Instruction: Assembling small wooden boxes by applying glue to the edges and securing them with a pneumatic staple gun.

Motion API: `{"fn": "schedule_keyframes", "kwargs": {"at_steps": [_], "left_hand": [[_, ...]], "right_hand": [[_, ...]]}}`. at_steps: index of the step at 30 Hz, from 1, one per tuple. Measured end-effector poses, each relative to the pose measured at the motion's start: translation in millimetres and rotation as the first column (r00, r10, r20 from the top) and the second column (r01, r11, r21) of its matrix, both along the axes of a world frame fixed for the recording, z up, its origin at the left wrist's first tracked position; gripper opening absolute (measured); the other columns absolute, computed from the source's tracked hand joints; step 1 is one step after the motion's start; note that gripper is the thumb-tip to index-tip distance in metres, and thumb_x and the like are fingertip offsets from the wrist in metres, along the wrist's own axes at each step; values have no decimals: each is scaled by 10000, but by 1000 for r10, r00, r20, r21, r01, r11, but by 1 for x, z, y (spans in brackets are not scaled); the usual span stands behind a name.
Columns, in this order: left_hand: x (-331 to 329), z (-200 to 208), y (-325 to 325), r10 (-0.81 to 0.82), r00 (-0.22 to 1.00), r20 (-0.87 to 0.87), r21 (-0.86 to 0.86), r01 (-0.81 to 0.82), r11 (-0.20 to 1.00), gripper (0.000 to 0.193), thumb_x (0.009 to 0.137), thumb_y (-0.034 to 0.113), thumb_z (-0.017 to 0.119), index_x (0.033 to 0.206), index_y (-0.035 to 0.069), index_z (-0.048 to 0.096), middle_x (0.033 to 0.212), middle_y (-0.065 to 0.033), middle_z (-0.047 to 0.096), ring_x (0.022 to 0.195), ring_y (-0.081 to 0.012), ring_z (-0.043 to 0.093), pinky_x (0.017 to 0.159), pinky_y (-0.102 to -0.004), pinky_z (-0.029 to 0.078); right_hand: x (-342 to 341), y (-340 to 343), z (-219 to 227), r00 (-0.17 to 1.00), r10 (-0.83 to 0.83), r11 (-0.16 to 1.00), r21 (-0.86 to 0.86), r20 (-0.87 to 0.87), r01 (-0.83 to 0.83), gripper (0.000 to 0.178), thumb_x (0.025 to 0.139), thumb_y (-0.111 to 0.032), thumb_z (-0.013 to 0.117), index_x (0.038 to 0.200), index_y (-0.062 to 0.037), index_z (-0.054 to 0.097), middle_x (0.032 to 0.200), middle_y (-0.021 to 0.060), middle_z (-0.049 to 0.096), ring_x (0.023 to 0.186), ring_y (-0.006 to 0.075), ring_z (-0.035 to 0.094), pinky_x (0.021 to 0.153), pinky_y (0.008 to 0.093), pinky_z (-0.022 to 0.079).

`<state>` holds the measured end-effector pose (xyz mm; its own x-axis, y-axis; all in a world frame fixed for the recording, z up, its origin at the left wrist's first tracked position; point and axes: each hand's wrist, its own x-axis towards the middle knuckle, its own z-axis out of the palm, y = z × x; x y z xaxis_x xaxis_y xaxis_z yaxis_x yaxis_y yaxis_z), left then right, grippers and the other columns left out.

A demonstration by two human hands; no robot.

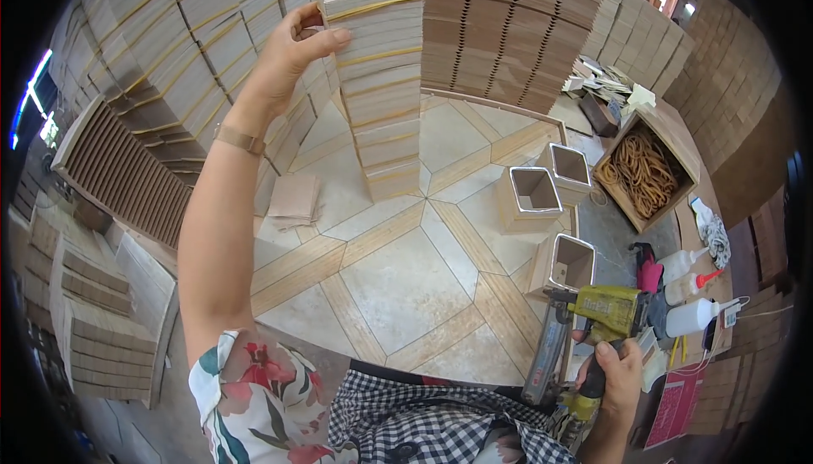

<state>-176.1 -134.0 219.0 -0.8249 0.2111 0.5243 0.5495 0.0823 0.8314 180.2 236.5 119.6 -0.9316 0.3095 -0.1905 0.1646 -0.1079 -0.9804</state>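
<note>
Head view: the far stack (383, 96) is held at its upper left edge by the half-curled left hand (292, 51); the near-right nailer (605, 310), gripped by the closed right hand (621, 375), is best aimed clear.

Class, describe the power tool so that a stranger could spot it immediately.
Start at the patterned tabletop, lower right. Below the nearest open box, the right grip holds the power tool. Its yellow-green body sets it apart from the white bottle to its right.
</note>
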Motion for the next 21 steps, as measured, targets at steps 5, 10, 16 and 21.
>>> {"fn": "schedule_keyframes", "kwargs": {"at_steps": [5,10,16,21], "left_hand": [[-2,4,-4,22,1000,-4,-42,-23,999,783,717,337,770,1315,-51,446,1136,-103,564,1058,-174,521,943,-309,400],[-1,3,-3,17,1000,-20,-76,-18,997,775,745,374,730,1331,-41,438,1170,-101,561,1090,-179,511,937,-307,393],[22,-19,3,187,973,-138,51,-182,982,635,838,271,668,1347,-18,421,1267,-134,495,1111,-199,488,895,-300,412],[122,-129,74,122,919,-374,-268,-233,935,550,708,206,811,1173,48,565,1197,-82,561,968,-214,553,824,-308,455]], "right_hand": [[7,2,0,1000,10,1000,-2,-1,-10,349,897,-127,575,1134,120,501,1036,219,644,504,180,588,449,282,504],[15,3,1,1000,17,1000,-6,2,-17,348,896,-127,575,1132,118,505,1045,214,642,510,182,588,457,286,507],[26,6,-2,998,-66,996,-53,15,66,358,878,-118,597,1136,113,507,1046,210,641,529,181,585,489,279,502],[31,12,-1,995,-103,992,-80,4,103,355,874,-128,601,1119,116,522,1028,199,641,544,182,588,501,281,501]]}}
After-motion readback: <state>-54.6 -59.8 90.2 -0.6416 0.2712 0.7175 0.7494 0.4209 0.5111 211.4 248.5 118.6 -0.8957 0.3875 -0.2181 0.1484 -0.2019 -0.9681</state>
